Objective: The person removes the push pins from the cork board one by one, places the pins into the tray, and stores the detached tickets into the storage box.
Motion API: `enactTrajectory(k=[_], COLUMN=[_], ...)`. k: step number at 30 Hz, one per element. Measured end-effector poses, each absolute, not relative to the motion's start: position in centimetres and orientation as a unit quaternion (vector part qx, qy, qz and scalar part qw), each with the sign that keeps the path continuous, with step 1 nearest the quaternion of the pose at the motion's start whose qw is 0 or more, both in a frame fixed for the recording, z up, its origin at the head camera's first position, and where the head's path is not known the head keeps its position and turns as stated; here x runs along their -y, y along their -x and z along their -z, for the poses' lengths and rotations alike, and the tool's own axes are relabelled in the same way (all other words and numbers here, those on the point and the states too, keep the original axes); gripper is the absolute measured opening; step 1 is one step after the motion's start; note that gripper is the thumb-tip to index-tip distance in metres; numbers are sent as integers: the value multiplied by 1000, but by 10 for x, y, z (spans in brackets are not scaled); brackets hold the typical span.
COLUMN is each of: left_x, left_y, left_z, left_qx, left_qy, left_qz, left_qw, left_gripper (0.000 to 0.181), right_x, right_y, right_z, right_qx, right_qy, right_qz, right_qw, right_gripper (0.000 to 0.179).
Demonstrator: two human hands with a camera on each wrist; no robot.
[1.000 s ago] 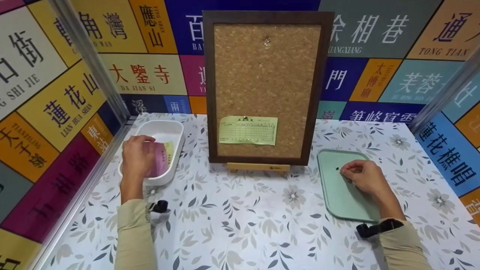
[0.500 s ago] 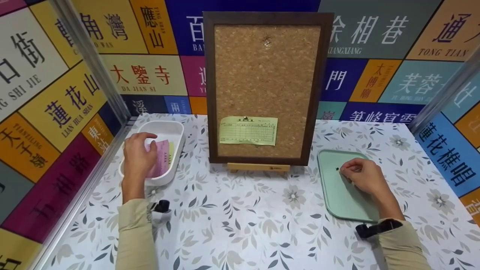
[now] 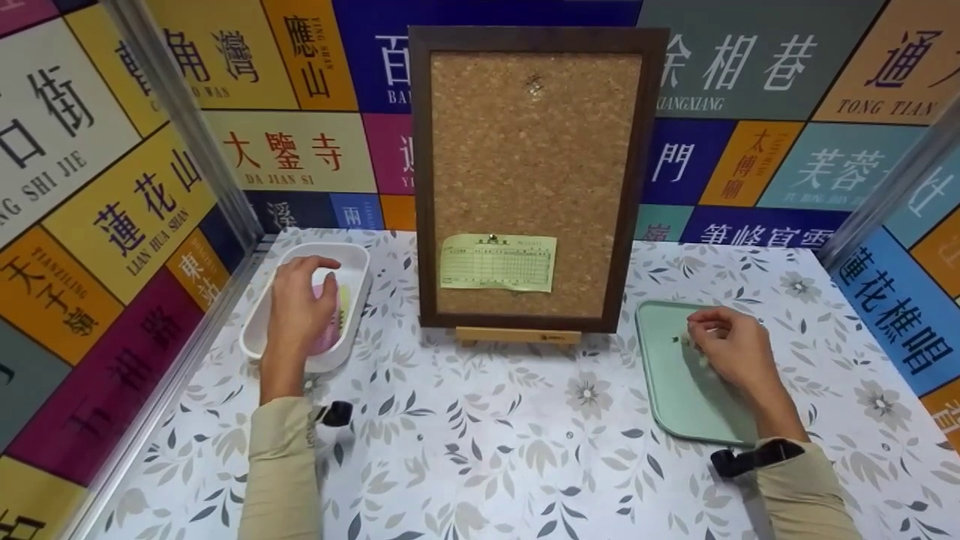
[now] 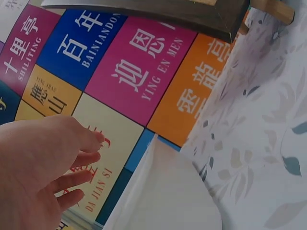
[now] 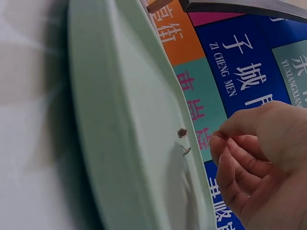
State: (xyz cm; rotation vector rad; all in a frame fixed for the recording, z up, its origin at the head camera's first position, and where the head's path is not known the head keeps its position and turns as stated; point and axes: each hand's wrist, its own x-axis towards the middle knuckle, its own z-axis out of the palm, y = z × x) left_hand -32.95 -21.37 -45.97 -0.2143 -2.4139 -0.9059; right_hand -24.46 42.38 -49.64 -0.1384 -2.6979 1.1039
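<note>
My left hand [image 3: 300,304] hovers over the white plastic box [image 3: 346,247], thumb and fingers apart; the left wrist view shows nothing between them. In the box are a pink printed slip [image 3: 326,337] and a yellow slip [image 3: 344,304], partly hidden by the hand. Above the green tray [image 3: 664,390], my right hand [image 3: 731,349] has thumb and index fingertips together. Whether they pinch something small is hidden. Two thumbtacks lie on the tray near the fingertips: one thumbtack [image 5: 182,132] and a second thumbtack [image 5: 186,151] tipped on its side.
A framed corkboard [image 3: 532,157] stands on a small wooden easel [image 3: 517,335] at the table's back middle. A yellow-green form [image 3: 497,264] hangs low on it, with a tack at its top. Sign-printed panels [image 3: 292,150] wall in the patterned table [image 3: 480,420].
My left hand has moved off the pink slip, shifting slightly right and away from me, its fingers spreading. My right hand stayed over the tray, then rose a little with the fingertips together.
</note>
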Motion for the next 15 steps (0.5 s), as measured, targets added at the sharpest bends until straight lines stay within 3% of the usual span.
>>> enactTrajectory(k=[15], left_x=[166], left_y=[319], left_z=[435], left_qx=[909], left_qy=[111], left_qz=[332], left_qw=[225], left_gripper=[22], right_x=[-406], right_y=[242], right_z=[480], right_qx=[896], right_qy=[26], right_qz=[-394], right_qw=[203], right_gripper=[16])
